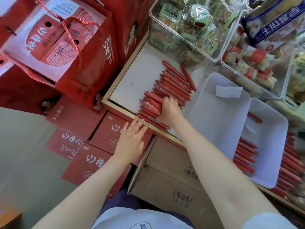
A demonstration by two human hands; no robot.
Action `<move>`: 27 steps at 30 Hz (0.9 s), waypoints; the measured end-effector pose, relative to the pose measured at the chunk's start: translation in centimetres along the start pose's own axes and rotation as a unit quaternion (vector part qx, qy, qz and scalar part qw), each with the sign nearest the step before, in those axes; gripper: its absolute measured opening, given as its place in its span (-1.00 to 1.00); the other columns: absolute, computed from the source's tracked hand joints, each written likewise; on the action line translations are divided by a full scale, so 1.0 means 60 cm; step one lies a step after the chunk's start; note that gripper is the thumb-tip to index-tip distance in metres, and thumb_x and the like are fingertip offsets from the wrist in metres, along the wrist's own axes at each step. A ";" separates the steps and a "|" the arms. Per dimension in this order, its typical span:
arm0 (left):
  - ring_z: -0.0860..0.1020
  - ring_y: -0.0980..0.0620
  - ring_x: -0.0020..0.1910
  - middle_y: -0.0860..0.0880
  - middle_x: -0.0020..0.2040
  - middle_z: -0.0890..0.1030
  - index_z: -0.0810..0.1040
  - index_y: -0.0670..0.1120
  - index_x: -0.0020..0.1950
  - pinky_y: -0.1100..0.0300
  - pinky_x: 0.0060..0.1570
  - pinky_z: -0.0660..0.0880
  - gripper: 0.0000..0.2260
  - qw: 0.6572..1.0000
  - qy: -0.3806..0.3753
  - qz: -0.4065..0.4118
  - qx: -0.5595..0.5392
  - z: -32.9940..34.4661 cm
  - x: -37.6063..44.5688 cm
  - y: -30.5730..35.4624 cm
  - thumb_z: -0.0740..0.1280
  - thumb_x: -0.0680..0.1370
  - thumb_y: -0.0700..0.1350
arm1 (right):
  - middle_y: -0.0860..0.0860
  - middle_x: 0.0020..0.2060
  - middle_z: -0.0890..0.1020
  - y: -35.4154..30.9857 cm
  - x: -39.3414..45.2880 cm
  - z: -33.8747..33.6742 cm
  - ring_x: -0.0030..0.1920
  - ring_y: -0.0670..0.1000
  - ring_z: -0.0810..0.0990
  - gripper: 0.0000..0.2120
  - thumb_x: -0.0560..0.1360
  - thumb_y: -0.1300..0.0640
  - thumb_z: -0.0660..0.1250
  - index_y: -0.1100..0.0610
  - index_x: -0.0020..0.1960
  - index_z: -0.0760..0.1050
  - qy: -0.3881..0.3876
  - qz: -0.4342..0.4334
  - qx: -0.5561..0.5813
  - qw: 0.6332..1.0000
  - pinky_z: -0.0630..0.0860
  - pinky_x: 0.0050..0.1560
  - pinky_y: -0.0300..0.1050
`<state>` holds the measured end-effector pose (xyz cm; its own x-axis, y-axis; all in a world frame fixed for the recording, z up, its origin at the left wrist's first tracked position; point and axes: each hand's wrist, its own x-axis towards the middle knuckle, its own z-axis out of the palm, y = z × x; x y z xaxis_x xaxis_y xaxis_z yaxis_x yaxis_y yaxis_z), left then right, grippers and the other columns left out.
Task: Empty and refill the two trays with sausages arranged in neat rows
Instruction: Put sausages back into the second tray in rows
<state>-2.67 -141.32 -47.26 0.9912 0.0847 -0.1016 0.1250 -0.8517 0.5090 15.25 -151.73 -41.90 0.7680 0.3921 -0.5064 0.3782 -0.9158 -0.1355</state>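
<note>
Nearest me, the left hand (132,138) hovers with its fingers straight and loosely spread, fingertips just reaching the gold-edged lip of the shelf (122,113) and the closest sausage; it holds nothing. Just beyond it and a little to its right, the right hand (170,111) is curled down onto a handful of sausages (151,104), thumb and fingers wrapped over the near end of the heap. From that grip the row of sausages (173,85) runs on up and away from the knuckles, each stick lying crosswise with its long axis slanting from upper left to lower right, so I judge that a sideways sweep toward the right is what carries them to the trays, and the right hand is plainly the nearer one for it. The sausages are slim, glossy red tubes in tight plastic skins with pinched ends and small printed labels, slick enough, I'd guess, to roll. To the right of the gripping hand sit the two pale, translucent plastic trays: the nearer tray (222,113) is bare but for a paper slip (229,90), while the further-right tray (270,146) holds a part row of sausages and one stray. Beyond the hand stand clear bins of green-wrapped snacks (184,22); left of it, red cardboard gift boxes (69,47).
</note>
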 end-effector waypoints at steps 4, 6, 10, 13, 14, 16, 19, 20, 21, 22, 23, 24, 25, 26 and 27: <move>0.11 -0.06 0.59 -0.09 0.54 0.32 0.36 -0.08 0.52 -0.14 0.53 0.06 -0.35 1.000 -0.011 -0.007 0.012 0.000 0.002 0.003 0.37 0.42 -0.24 | 0.18 0.23 0.46 -0.004 0.001 0.004 0.26 0.22 0.44 -0.44 0.38 0.10 0.50 0.23 0.24 0.31 0.035 0.008 0.005 0.999 0.48 0.15 0.09; 0.09 -0.05 0.59 -0.09 0.54 0.32 0.37 -0.07 0.52 -0.13 0.54 0.06 -0.36 1.000 -0.016 -0.012 0.014 -0.001 0.001 0.005 0.36 0.42 -0.24 | 0.09 0.01 0.53 -0.004 -0.001 0.005 0.07 0.18 0.55 -0.66 0.42 0.20 0.43 0.16 0.05 0.31 0.064 0.021 0.033 0.997 0.49 -0.11 0.03; 0.03 -0.04 0.60 -0.07 0.57 0.27 0.32 -0.05 0.54 -0.12 0.55 0.00 -0.37 0.999 -0.037 -0.018 0.023 -0.008 0.003 0.009 0.33 0.46 -0.21 | 0.00 -0.13 0.50 0.004 0.002 0.001 -0.07 0.12 0.58 -0.73 0.41 0.24 0.38 0.15 0.02 0.33 0.067 0.052 0.093 0.992 0.48 -0.21 -0.03; -0.05 -0.03 0.61 -0.04 0.61 0.16 0.25 -0.03 0.57 -0.10 0.56 -0.09 -0.37 0.997 -0.071 -0.021 0.030 -0.022 0.006 0.011 0.30 0.50 -0.18 | -0.01 -0.13 0.55 0.010 -0.005 -0.029 -0.13 0.05 0.56 -0.69 0.38 0.19 0.43 0.14 0.07 0.41 0.070 0.091 0.275 0.955 0.50 -0.22 -0.10; -0.08 -0.03 0.61 -0.05 0.62 0.12 0.21 -0.04 0.59 -0.09 0.56 -0.12 -0.37 0.995 -0.086 -0.025 0.034 -0.028 0.007 0.013 0.29 0.52 -0.16 | -0.02 -0.15 0.56 0.013 -0.015 -0.044 -0.16 0.02 0.55 -0.70 0.37 0.19 0.44 0.12 0.05 0.44 0.082 0.097 0.339 0.932 0.46 -0.26 -0.13; -0.09 -0.06 0.61 -0.08 0.62 0.10 0.18 -0.07 0.60 -0.07 0.57 -0.14 -0.41 0.994 -0.094 -0.033 0.043 -0.042 0.010 0.029 0.26 0.58 -0.12 | -0.03 -0.19 0.58 0.028 -0.045 -0.070 -0.20 -0.01 0.57 -0.71 0.33 0.20 0.44 0.09 0.02 0.48 0.114 0.095 0.441 0.885 0.48 -0.23 -0.14; 0.01 -0.10 0.61 -0.17 0.59 0.19 0.22 -0.16 0.57 -0.06 0.57 -0.03 -0.47 0.999 -0.030 -0.034 0.009 -0.054 0.017 0.083 0.22 0.61 -0.12 | -0.02 -0.26 0.62 0.078 -0.109 -0.103 -0.31 0.03 0.61 -0.68 0.32 0.22 0.41 0.06 0.05 0.51 0.164 0.090 0.509 0.840 0.58 -0.26 -0.02; 0.05 -0.10 0.60 -0.17 0.57 0.23 0.26 -0.18 0.55 -0.06 0.57 0.01 -0.49 1.000 0.006 -0.017 -0.015 -0.053 0.020 0.111 0.24 0.61 -0.14 | -0.02 -0.30 0.61 0.104 -0.132 -0.110 -0.37 0.04 0.59 -0.69 0.33 0.23 0.40 0.05 0.04 0.50 0.181 0.093 0.514 0.833 0.57 -0.33 0.00; 0.07 -0.10 0.60 -0.17 0.56 0.26 0.30 -0.18 0.53 -0.05 0.57 0.01 -0.51 0.999 0.034 0.008 -0.037 -0.049 0.023 0.141 0.25 0.60 -0.14 | -0.01 -0.33 0.60 0.133 -0.157 -0.115 -0.41 0.05 0.57 -0.72 0.34 0.24 0.39 0.03 0.02 0.49 0.200 0.095 0.519 0.826 0.53 -0.41 0.01; 0.07 -0.09 0.60 -0.15 0.56 0.26 0.31 -0.18 0.52 -0.03 0.57 -0.01 -0.52 0.997 0.045 0.037 -0.052 -0.042 0.024 0.174 0.25 0.60 -0.13 | 0.00 -0.35 0.58 0.166 -0.183 -0.119 -0.43 0.08 0.55 -0.74 0.34 0.23 0.39 0.00 -0.02 0.46 0.223 0.102 0.514 0.822 0.50 -0.44 -0.01; 0.07 -0.08 0.59 -0.14 0.56 0.26 0.31 -0.17 0.52 0.00 0.57 -0.04 -0.52 0.995 0.043 0.067 -0.059 -0.032 0.026 0.209 0.23 0.61 -0.10 | 0.00 -0.34 0.58 0.203 -0.209 -0.119 -0.41 0.09 0.55 -0.75 0.34 0.22 0.39 -0.02 -0.06 0.44 0.248 0.114 0.493 0.826 0.48 -0.43 -0.05; 0.08 -0.08 0.59 -0.12 0.56 0.26 0.31 -0.16 0.52 0.01 0.56 -0.05 -0.52 0.993 0.030 0.099 -0.058 -0.019 0.026 0.243 0.19 0.61 -0.06 | -0.02 -0.32 0.58 0.243 -0.235 -0.117 -0.36 0.08 0.56 -0.75 0.34 0.20 0.41 -0.03 -0.08 0.43 0.272 0.131 0.456 0.837 0.47 -0.37 -0.10; 0.10 -0.08 0.59 -0.12 0.56 0.26 0.31 -0.15 0.53 0.01 0.56 -0.05 -0.50 0.990 0.010 0.130 -0.051 -0.003 0.026 0.275 0.15 0.60 -0.01 | -0.03 -0.28 0.59 0.285 -0.260 -0.111 -0.29 0.07 0.57 -0.75 0.35 0.19 0.42 -0.01 -0.05 0.43 0.283 0.154 0.417 0.850 0.46 -0.31 -0.12; 0.11 -0.09 0.59 -0.12 0.56 0.27 0.32 -0.15 0.53 0.00 0.55 -0.03 -0.47 0.986 -0.015 0.160 -0.039 0.014 0.026 0.305 0.12 0.60 0.02 | -0.03 -0.23 0.61 0.327 -0.285 -0.102 -0.23 0.07 0.57 -0.73 0.36 0.18 0.42 0.00 0.00 0.43 0.281 0.175 0.382 0.863 0.46 -0.26 -0.11; 0.10 -0.09 0.59 -0.11 0.57 0.25 0.30 -0.15 0.54 -0.01 0.54 -0.03 -0.45 0.981 -0.042 0.186 -0.023 0.034 0.025 0.330 0.10 0.59 0.05 | -0.02 -0.19 0.61 0.367 -0.309 -0.091 -0.18 0.09 0.57 -0.70 0.36 0.18 0.41 0.01 0.04 0.42 0.267 0.195 0.343 0.879 0.47 -0.21 -0.08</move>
<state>1.20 -159.10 -39.06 0.9620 -0.2716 0.0287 -0.2403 -0.7918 0.5616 12.14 -178.70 -30.86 0.9724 -0.1468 -0.1813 -0.2286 -0.7548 -0.6148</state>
